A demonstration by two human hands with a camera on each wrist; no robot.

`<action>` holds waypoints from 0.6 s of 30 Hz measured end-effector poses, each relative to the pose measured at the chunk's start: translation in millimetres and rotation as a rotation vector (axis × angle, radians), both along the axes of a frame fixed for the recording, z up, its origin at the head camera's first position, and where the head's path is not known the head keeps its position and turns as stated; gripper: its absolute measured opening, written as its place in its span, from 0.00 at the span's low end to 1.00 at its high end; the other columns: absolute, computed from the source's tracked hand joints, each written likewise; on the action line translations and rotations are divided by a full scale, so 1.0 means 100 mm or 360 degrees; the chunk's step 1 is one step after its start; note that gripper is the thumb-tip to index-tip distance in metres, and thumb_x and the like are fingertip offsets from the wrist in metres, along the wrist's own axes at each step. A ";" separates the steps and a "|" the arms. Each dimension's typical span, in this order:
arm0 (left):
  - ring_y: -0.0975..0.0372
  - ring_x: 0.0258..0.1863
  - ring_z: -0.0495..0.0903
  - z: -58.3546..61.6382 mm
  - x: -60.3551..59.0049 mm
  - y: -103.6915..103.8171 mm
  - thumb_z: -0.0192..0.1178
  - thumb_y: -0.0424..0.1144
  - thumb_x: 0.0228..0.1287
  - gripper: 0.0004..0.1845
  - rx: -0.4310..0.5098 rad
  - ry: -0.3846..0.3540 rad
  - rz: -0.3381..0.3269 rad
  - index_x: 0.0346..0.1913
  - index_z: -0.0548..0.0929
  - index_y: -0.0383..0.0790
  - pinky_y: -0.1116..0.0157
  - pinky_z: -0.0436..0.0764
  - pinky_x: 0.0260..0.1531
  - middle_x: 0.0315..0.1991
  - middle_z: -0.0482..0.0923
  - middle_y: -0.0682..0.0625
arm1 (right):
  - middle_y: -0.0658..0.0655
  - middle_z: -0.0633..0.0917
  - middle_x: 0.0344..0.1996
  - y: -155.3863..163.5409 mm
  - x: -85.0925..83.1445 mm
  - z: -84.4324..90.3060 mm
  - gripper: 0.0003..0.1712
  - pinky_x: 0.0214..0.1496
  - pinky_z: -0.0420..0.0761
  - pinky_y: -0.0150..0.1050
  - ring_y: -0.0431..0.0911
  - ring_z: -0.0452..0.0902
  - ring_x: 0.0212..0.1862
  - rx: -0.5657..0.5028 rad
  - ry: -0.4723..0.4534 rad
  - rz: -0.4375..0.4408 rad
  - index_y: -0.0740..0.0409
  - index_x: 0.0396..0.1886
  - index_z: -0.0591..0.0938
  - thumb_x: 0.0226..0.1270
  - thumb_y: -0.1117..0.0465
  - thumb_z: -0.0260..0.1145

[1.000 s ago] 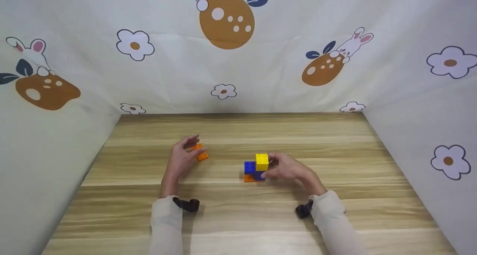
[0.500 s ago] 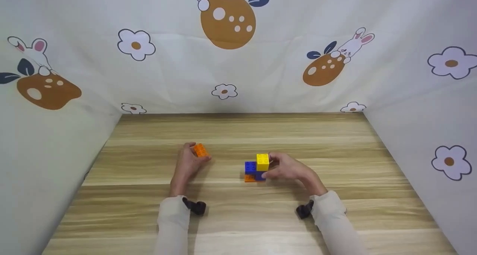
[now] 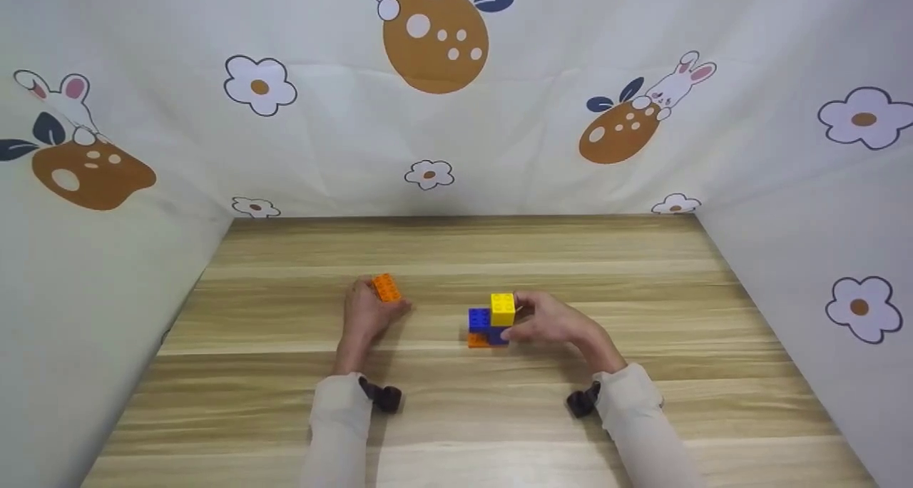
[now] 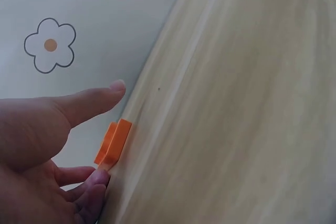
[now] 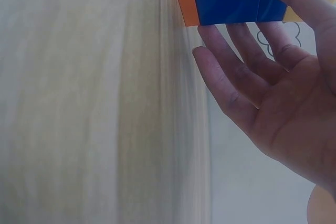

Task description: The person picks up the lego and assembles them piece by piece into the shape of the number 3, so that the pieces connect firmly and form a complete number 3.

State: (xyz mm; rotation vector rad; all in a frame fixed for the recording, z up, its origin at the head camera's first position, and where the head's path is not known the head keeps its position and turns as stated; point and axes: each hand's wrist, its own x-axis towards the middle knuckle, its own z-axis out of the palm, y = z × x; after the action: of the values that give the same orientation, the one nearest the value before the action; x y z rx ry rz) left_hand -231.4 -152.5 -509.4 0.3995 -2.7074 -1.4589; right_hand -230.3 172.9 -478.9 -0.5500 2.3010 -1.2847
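An orange building brick (image 3: 386,287) with studs on top lies on the table, left of centre. My left hand (image 3: 365,311) is at its near left side. In the left wrist view, fingertips (image 4: 96,179) touch the brick's lower end while the thumb stands away from it. To the right, my right hand (image 3: 553,325) grips a stack of building bricks (image 3: 480,319) standing on the table. The stack has an orange base, blue bricks in the middle and a yellow brick (image 3: 502,304) on top. The thumb presses a blue side; fingers reach behind.
The wood-grain table (image 3: 456,417) ends at a pale cloth (image 3: 342,138) printed with rabbits and flowers, which hangs at the back and both sides. A dark wrist camera (image 3: 387,399) sits at the left cuff, another wrist camera (image 3: 583,401) at the right.
My left hand has come down and to the right around the orange brick, which now sits slightly farther right and shows more of its top. The right hand and stack stay put.
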 end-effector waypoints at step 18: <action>0.55 0.37 0.74 -0.02 0.00 0.07 0.75 0.46 0.51 0.31 -0.0116 0.0028 0.0141 0.50 0.74 0.27 0.64 0.75 0.33 0.40 0.76 0.39 | 0.59 0.85 0.48 0.00 -0.01 -0.01 0.23 0.58 0.82 0.45 0.49 0.81 0.50 0.0027 0.0003 -0.0027 0.58 0.51 0.80 0.56 0.60 0.77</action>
State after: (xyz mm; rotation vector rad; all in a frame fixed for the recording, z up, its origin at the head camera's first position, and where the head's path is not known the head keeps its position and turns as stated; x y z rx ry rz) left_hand -231.5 -146.0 -511.2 0.4929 -2.6824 -1.3313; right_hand -231.1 172.4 -480.3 -0.5275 2.3209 -1.2720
